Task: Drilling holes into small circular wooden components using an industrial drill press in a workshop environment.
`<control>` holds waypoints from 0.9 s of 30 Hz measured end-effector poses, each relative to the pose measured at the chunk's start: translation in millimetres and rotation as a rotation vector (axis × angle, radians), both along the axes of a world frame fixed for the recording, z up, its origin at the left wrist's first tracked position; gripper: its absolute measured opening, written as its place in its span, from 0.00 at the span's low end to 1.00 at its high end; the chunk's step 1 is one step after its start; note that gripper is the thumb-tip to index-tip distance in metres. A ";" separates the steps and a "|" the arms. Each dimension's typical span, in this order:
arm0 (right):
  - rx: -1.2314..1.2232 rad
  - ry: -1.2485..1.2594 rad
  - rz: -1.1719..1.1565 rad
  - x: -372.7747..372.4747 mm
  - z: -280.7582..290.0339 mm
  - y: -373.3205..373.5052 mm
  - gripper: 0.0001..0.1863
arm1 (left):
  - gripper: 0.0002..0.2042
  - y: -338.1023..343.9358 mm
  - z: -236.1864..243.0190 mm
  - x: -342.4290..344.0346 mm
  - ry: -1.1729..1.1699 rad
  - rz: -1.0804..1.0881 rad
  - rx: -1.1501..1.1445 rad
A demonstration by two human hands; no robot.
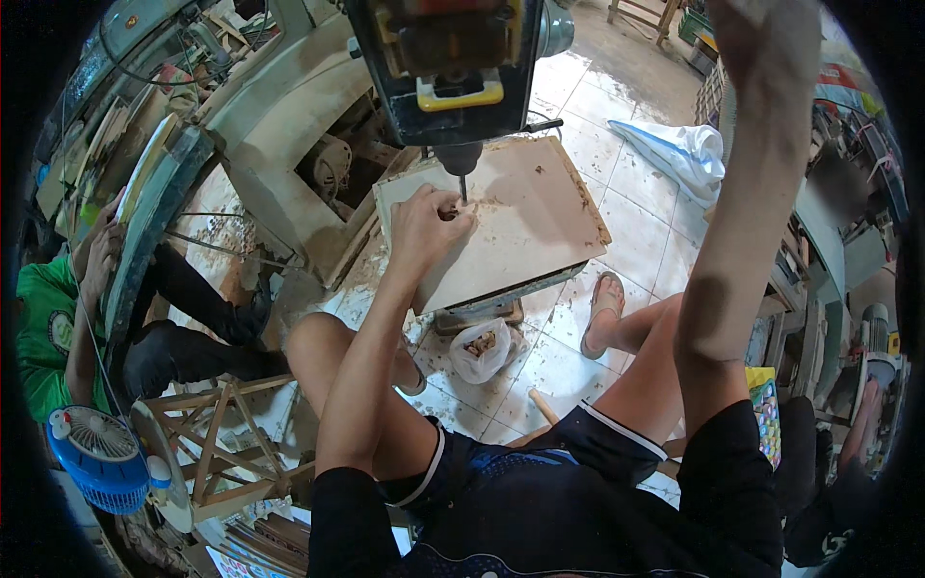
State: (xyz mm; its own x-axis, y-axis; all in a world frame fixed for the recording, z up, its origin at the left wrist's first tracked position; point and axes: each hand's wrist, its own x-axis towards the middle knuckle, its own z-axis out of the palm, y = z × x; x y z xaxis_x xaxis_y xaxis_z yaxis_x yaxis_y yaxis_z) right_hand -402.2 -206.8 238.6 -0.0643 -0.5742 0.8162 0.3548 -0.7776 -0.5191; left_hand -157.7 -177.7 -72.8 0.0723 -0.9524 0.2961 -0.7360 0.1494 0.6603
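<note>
A drill press (438, 63) stands at top centre, its thin bit (463, 185) pointing down over a pale square board (530, 226) on its support. My left hand (434, 220) rests on the board right beside the bit, fingers curled in a pinch round something small I cannot make out. My right arm (732, 241) stretches up along the right side, and my right hand (761, 29) is raised at the top edge beside the machine, its fingers unclear and partly out of view. A plastic bag of small wooden pieces (487, 349) sits on the floor below the board.
A person in green (48, 347) sits at left by a machine (159, 246), near a blue fan (92, 462) and wooden frame (226, 443). Another person's arm (858, 429) is at far right. A white sack (689, 154) lies on the tiled floor (646, 241) among clutter.
</note>
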 end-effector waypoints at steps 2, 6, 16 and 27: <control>-0.101 0.155 0.673 -30.5 -10.5 -30.3 0.46 | 0.19 0.3 0.1 0.7 0.009 0.004 -0.019; 0.364 -0.049 0.359 -83.7 -89.0 -70.0 0.32 | 0.19 3.2 0.5 1.8 0.000 0.018 -0.040; 1.068 -0.129 -0.046 -155.0 -248.6 -57.6 0.21 | 0.15 83.6 31.5 12.7 0.128 -0.085 0.064; 1.068 -0.137 -0.095 -177.1 -260.7 -50.7 0.21 | 0.20 131.3 46.7 -5.9 -0.150 -0.580 0.081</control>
